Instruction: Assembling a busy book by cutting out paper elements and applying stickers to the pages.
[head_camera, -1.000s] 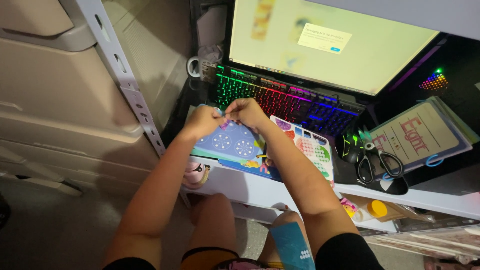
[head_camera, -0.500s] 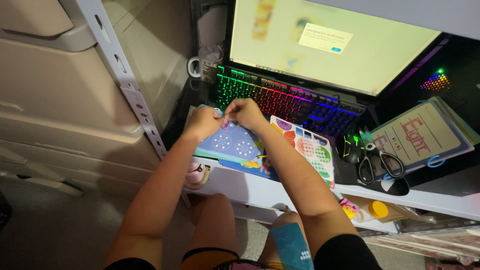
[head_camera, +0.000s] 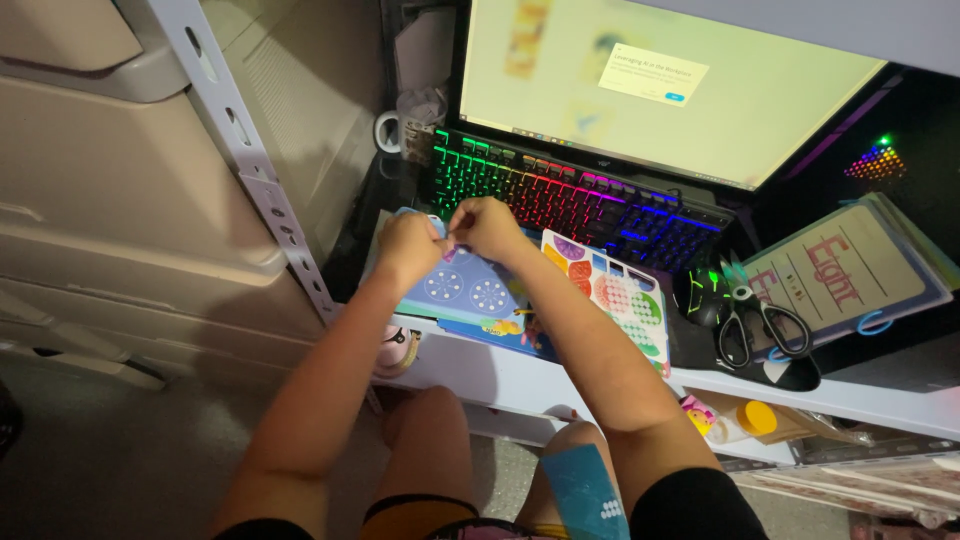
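Both hands meet over a blue book (head_camera: 470, 295) on the bench (head_camera: 480, 365): left hand (head_camera: 408, 246) and right hand (head_camera: 487, 226) fingers pinch something small together, near the keyboard (head_camera: 580, 195).

Two hands (head_camera: 450, 235), one keyboard (head_camera: 570, 195), one monitor (head_camera: 650, 90), one scissors (head_camera: 760, 320), one mug (head_camera: 410, 125).

At frame centre the left hand (head_camera: 408, 246) and right hand (head_camera: 488, 226) meet over the blue activity sheet (head_camera: 470, 300), boxed in by the lit keyboard (head_camera: 570, 195) just above and a perforated metal upright (head_camera: 255, 170) to the left. Scissors (head_camera: 760, 322) and a mouse (head_camera: 705, 292) crowd the right; the desk's bare front edge (head_camera: 480, 362) below stays passable.
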